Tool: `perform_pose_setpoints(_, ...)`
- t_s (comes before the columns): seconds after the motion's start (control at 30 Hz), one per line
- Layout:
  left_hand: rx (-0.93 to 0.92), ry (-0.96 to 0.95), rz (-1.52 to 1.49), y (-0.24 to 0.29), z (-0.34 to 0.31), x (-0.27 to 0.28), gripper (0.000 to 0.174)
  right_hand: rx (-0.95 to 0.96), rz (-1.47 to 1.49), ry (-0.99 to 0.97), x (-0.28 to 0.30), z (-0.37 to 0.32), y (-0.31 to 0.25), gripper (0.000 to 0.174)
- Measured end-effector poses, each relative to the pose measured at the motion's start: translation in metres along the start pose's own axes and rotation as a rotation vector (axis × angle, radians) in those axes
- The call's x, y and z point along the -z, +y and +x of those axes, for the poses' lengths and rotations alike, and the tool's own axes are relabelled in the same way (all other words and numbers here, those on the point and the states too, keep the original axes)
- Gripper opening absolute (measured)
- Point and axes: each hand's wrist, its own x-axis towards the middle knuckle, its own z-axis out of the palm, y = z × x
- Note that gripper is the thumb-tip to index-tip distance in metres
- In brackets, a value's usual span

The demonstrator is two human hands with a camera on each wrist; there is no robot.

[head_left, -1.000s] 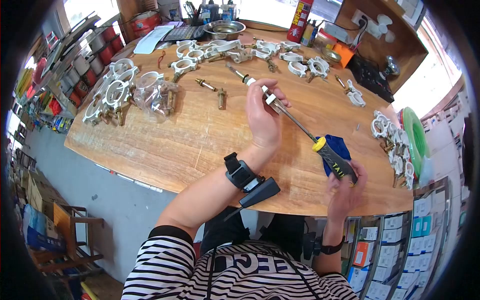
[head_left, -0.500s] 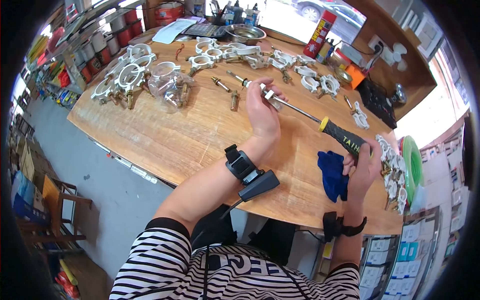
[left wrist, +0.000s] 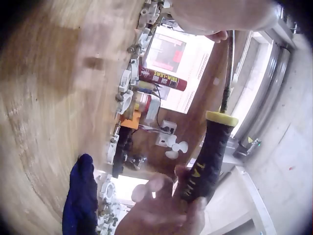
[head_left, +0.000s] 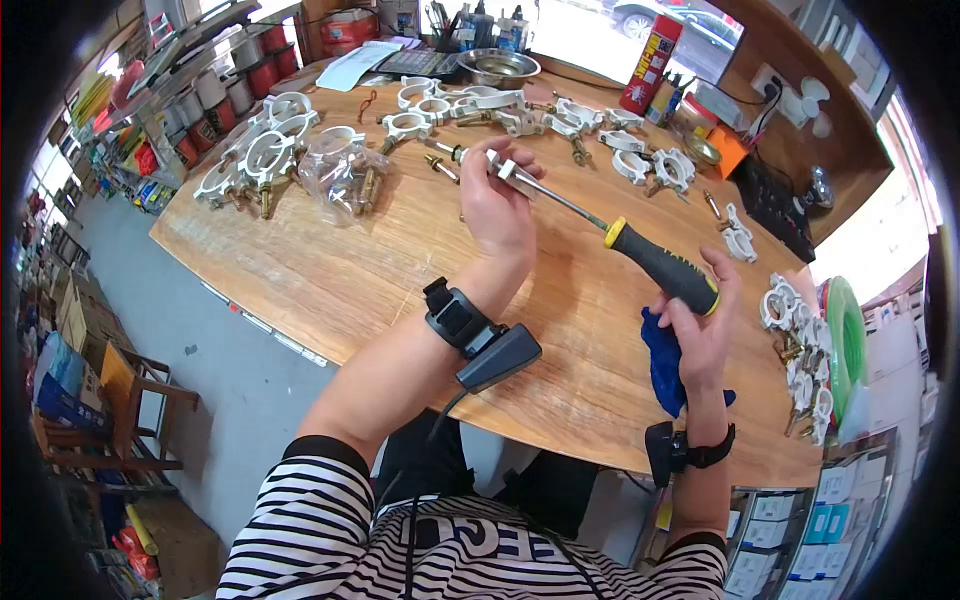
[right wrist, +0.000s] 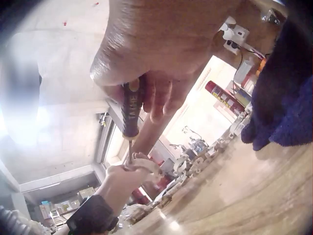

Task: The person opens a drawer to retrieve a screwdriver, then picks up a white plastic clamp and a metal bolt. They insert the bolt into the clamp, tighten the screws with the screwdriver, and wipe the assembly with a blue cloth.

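My left hand (head_left: 498, 212) holds a white pipe clamp (head_left: 510, 170) with a metal bolt, its fingers curled round it over the table. A long screwdriver (head_left: 665, 268) with a black and yellow handle slants from the clamp toward my right hand (head_left: 706, 335). The right hand's thumb and fingers grip the handle's butt end; the right wrist view shows the handle (right wrist: 132, 105) coming out of that grip. The shaft's tip is hidden behind the clamp and the left fingers. Beside the right hand, a dark blue cloth (head_left: 662, 365) lies on the table.
White clamps with bolts (head_left: 268, 158) lie at the left, near a clear plastic bag (head_left: 345, 172) of parts. More clamps (head_left: 570, 118) line the back, others (head_left: 780, 302) the right edge by a green coil (head_left: 845, 335). A metal bowl (head_left: 498, 68) and red spray can (head_left: 652, 62) stand behind.
The screwdriver handle has risen off the area by the cloth, and the right hand has shifted along to its butt end. The left hand has moved slightly up and left with the clamp.
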Motion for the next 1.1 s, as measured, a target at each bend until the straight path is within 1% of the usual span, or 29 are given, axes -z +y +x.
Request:
perform_pose_setpoints(0.03, -0.005, -0.019, 0.001, 0.0, -0.001, 0.0, 0.024, -0.006, 0.004, 0.004, 0.005, -0.002, 0.0, 0.023)
perform_pose_setpoints(0.1, 0.006, -0.029, 0.011, 0.0, -0.003, 0.0, 0.024, -0.349, 0.137, -0.149, 0.024, -0.002, 0.0, 0.024)
perform_pose_setpoints(0.13, 0.014, -0.038, 0.011, 0.0, -0.005, -0.001, 0.025, -0.437, 0.063, -0.186, 0.03, 0.002, 0.001, 0.025)
perform_pose_setpoints(0.17, 0.015, -0.04, 0.017, 0.0, -0.006, -0.001, 0.025, -0.439, 0.067, -0.183, 0.028, 0.002, 0.001, 0.025)
perform_pose_setpoints(0.23, 0.012, -0.06, 0.013, 0.0, -0.009, -0.005, 0.025, -0.304, 0.228, -0.027, 0.017, 0.004, -0.003, 0.023)
perform_pose_setpoints(0.27, 0.016, -0.064, 0.016, 0.0, -0.01, -0.005, 0.025, -0.205, 0.251, -0.001, 0.012, 0.005, -0.005, 0.024)
perform_pose_setpoints(0.4, 0.046, -0.088, 0.031, -0.001, -0.015, -0.006, 0.025, -0.282, 0.231, -0.018, 0.026, 0.005, -0.006, 0.03)
perform_pose_setpoints(0.47, 0.067, -0.097, 0.034, -0.002, -0.016, -0.005, 0.025, -0.488, 0.198, -0.138, 0.038, 0.01, 0.002, 0.037)
perform_pose_setpoints(0.5, 0.052, -0.093, 0.024, -0.003, -0.015, -0.005, 0.025, -0.491, 0.199, -0.131, 0.036, 0.01, 0.002, 0.037)
perform_pose_setpoints(0.57, 0.042, -0.091, 0.013, -0.003, -0.011, -0.003, 0.025, -0.349, 0.309, -0.036, 0.022, 0.011, -0.004, 0.039)
perform_pose_setpoints(0.6, 0.035, -0.088, 0.004, -0.002, -0.009, -0.003, 0.025, -0.231, 0.17, -0.04, 0.014, 0.01, -0.01, 0.037)
perform_pose_setpoints(0.63, 0.027, -0.083, -0.004, -0.002, -0.009, -0.003, 0.025, -0.233, 0.169, -0.039, 0.015, 0.008, -0.009, 0.037)
perform_pose_setpoints(0.7, 0.038, -0.078, -0.002, -0.002, -0.009, -0.002, 0.025, -0.172, 0.157, -0.163, 0.02, 0.006, -0.005, 0.038)
perform_pose_setpoints(0.73, 0.072, -0.086, 0.0, -0.004, -0.009, -0.001, 0.025, -0.174, 0.157, -0.164, 0.025, 0.007, -0.005, 0.038)
perform_pose_setpoints(0.8, 0.107, -0.095, 0.003, -0.005, -0.011, -0.003, 0.025, -0.545, 0.14, -0.075, 0.034, 0.011, -0.005, 0.042)
perform_pose_setpoints(0.83, 0.104, -0.113, 0.021, -0.005, -0.014, -0.004, 0.026, -0.548, 0.141, -0.072, 0.033, 0.012, -0.005, 0.042)
perform_pose_setpoints(0.9, 0.106, -0.13, 0.038, -0.006, -0.016, -0.004, 0.026, -0.371, 0.243, -0.043, 0.03, 0.014, -0.004, 0.04)
perform_pose_setpoints(0.93, 0.096, -0.135, 0.035, -0.006, -0.014, -0.002, 0.027, -0.202, 0.19, 0.015, 0.021, 0.014, -0.003, 0.039)
perform_pose_setpoints(1.0, 0.087, -0.139, 0.033, -0.007, -0.013, -0.002, 0.027, -0.217, 0.17, -0.018, 0.023, 0.012, -0.007, 0.039)
perform_pose_setpoints(1.07, 0.12, -0.137, 0.052, -0.007, -0.015, -0.003, 0.028, -0.229, 0.151, -0.052, 0.028, 0.013, -0.006, 0.04)
perform_pose_setpoints(1.1, 0.119, -0.137, 0.053, -0.007, -0.015, -0.003, 0.028, -0.346, 0.169, -0.041, 0.034, 0.015, -0.003, 0.038)
